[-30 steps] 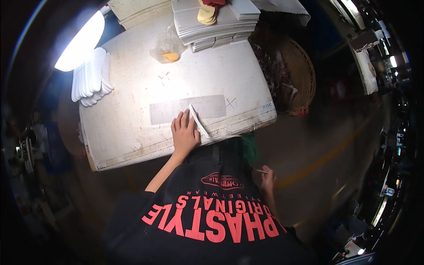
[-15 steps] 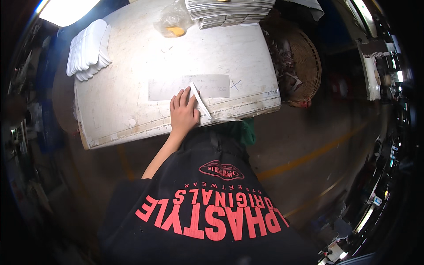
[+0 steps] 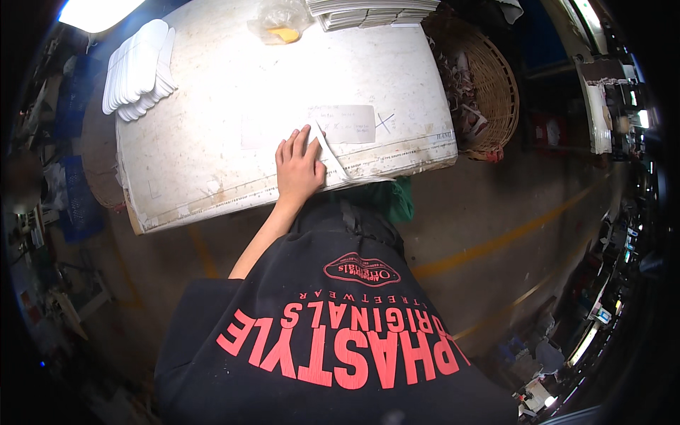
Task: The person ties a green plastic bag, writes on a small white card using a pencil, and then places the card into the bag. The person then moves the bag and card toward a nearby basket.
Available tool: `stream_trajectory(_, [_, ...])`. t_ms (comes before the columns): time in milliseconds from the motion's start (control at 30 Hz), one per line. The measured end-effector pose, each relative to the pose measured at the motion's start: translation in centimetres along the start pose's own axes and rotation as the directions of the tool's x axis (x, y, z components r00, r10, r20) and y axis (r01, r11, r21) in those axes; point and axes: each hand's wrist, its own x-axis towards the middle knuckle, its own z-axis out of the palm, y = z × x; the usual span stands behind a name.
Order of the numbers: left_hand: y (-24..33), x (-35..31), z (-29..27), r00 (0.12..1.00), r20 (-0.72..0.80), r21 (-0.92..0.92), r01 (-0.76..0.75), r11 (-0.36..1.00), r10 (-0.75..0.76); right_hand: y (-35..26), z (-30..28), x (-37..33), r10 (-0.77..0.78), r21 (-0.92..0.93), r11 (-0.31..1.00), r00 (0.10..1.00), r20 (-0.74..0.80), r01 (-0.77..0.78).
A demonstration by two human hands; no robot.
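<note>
White and slender, a bent strip [image 3: 331, 156] lay toward the near edge of the tabletop [image 3: 212, 85], right of that edge's middle, its lower end curving rightward along the rim. Beside it the person's left hand [image 3: 300, 170] rested palm down, having come in over the near edge, with its fingers outstretched and slightly apart; the index finger and thumb were next to the strip, though whether either pinned it could not be told. The right hand was out of sight, so its state could not be told. Just beyond the left hand's fingertips a pale rectangular label [image 3: 358, 127] lay flat, and a pen-drawn cross [image 3: 384, 123] marked the surface off its right end. Along the left edge, toward the far corner, sat a fanned stack of white rounded pieces [image 3: 138, 67]. Near the far edge stood a crumpled clear bag [image 3: 273, 15] with something yellow in it, and to its right, by the far right corner, a pile of white sheets [image 3: 375, 15]. Past the right edge was a wicker basket [image 3: 501, 92] of scraps, and green fabric [image 3: 402, 202] showed below the near edge.
</note>
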Motion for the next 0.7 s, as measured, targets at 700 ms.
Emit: stream_trajectory(700, [-0.3,-0.1,-0.3,0.999,0.025,-0.028,-0.023,0.999,0.024,1.3,-0.3,-1.7,0.038,-0.037,0.999,0.997,0.071,-0.036])
